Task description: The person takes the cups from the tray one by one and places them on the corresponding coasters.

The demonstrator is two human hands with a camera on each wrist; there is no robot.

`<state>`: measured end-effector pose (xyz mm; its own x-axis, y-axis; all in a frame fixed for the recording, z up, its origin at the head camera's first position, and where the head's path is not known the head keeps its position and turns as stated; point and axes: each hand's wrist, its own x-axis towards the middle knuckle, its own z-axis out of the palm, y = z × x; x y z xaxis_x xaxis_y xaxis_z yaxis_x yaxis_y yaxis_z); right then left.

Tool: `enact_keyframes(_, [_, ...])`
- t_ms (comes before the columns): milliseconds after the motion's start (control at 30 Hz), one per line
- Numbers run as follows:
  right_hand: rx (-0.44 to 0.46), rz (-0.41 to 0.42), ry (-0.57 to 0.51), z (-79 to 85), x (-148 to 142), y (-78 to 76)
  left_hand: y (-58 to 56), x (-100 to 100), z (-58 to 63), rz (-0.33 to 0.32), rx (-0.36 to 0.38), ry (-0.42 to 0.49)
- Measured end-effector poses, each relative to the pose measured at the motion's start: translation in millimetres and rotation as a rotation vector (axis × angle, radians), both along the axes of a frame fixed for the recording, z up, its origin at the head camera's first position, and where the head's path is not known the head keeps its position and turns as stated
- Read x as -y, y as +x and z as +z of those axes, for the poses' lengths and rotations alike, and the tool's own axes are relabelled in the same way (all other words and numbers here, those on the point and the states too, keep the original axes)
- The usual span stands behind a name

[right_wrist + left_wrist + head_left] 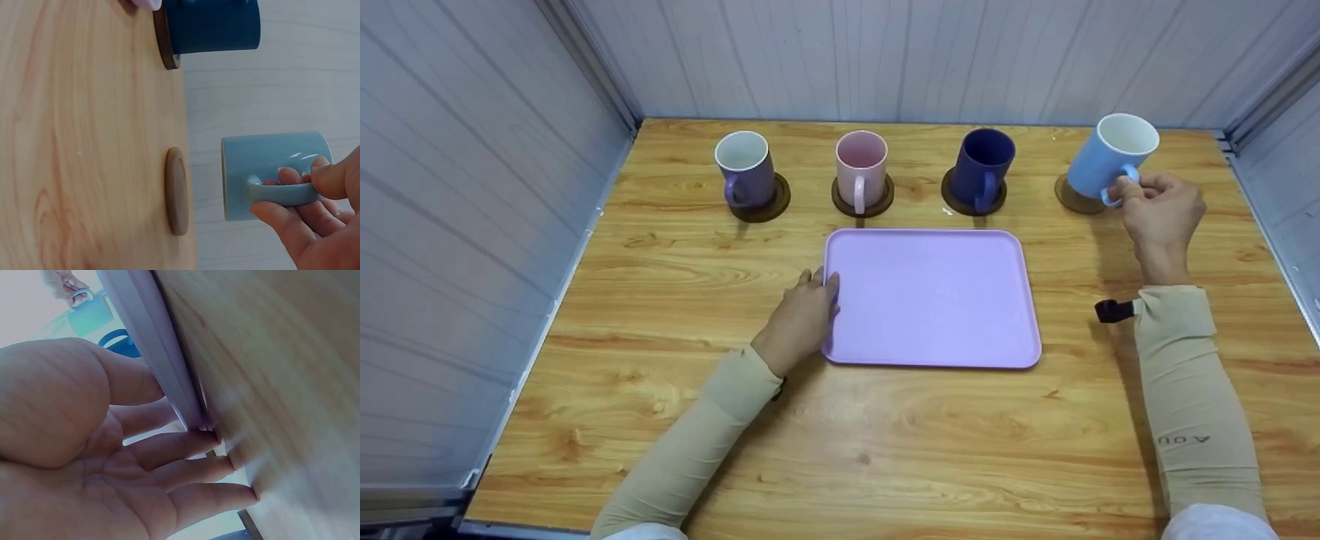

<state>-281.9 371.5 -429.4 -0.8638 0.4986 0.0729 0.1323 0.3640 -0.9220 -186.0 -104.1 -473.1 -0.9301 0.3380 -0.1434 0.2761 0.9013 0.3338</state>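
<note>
A light blue mug [1104,161] hangs above its round wooden coaster [177,191], a gap showing beneath its base. My right hand [1166,210] pinches the mug's handle [284,194] between thumb and fingers. On the table lies a lilac rectangular tray [934,300]. My left hand [802,319] rests at its left edge, thumb over the rim [152,343] and the lower fingers stretched out with their tips on the tabletop. Nearest to the right hand's mug stands a navy mug [982,169] on a coaster [164,39].
A pink mug [861,172] and a purple mug [750,176] stand upright on dark coasters along the back of the wooden table [870,450]. Pale panel walls [840,60] rise behind and at both sides. A black wrist device [1114,310] sticks out from the right sleeve.
</note>
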Motion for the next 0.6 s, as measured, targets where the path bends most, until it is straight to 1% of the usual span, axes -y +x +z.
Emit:
enact_keyframes(233, [0.040, 0.004, 0.037, -15.1, -5.4, -7.2, -0.2, 0.3, 0.0, -0.004, 0.006, 0.012])
enact_keyframes(300, [0.044, 0.007, 0.026, -18.1, -6.7, -8.4, -0.7, 0.2, 0.0, -0.005, 0.006, 0.013])
enact_keyframes(600, [0.060, -0.008, 0.013, -23.0, -6.3, -9.5, -1.0, -0.1, 0.1, -0.006, 0.001, 0.007])
